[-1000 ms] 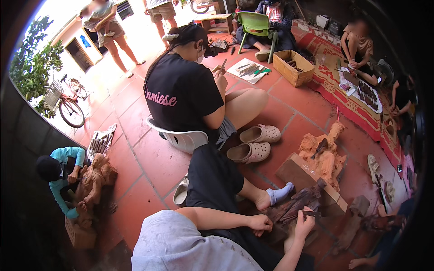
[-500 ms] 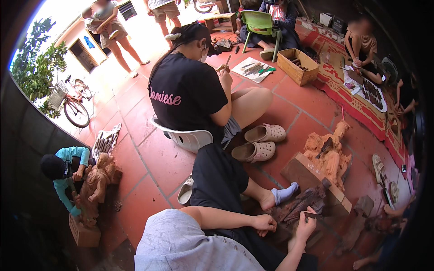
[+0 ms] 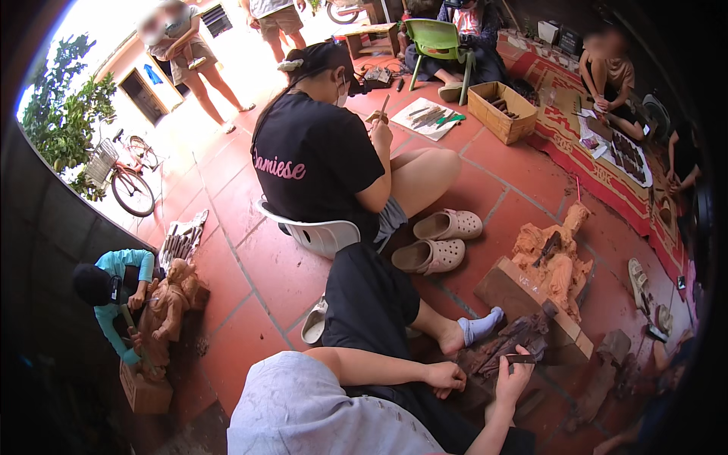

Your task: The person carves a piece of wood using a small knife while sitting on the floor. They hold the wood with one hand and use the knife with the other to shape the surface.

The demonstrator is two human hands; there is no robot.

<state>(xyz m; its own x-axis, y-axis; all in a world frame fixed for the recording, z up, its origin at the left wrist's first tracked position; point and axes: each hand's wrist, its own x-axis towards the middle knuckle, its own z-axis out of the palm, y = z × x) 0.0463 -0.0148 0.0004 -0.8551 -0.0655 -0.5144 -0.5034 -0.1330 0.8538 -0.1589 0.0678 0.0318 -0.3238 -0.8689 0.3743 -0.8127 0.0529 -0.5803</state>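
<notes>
A dark brown wood carving [image 3: 509, 341] lies on the floor before me, partly behind my right hand. The bare foot with a light blue sock sleeve [image 3: 481, 326] rests against its far left side. My right hand [image 3: 513, 379] is closed on a short, dark, flat tool [image 3: 521, 359], held just over the carving's near side. What kind of tool it is does not show clearly. Lower left of the carving is my left hand [image 3: 446, 378], its fingers curled inward. Whatever those fingers hold, if anything, is hidden.
Beyond the carving stand a wooden block [image 3: 523, 292] and an orange wood sculpture [image 3: 557, 258]. Clogs [image 3: 428, 256] lie ahead. A person in black sits on a white chair [image 3: 322, 236]; a co-worker in turquoise handles a carved figure [image 3: 168, 311]. A wooden crate [image 3: 500, 114] stands farther off.
My right hand and the flat tool have shifted slightly left over the carving. My left hand stays nearly in place. The turquoise-sleeved co-worker's hands have moved a little on the figure.
</notes>
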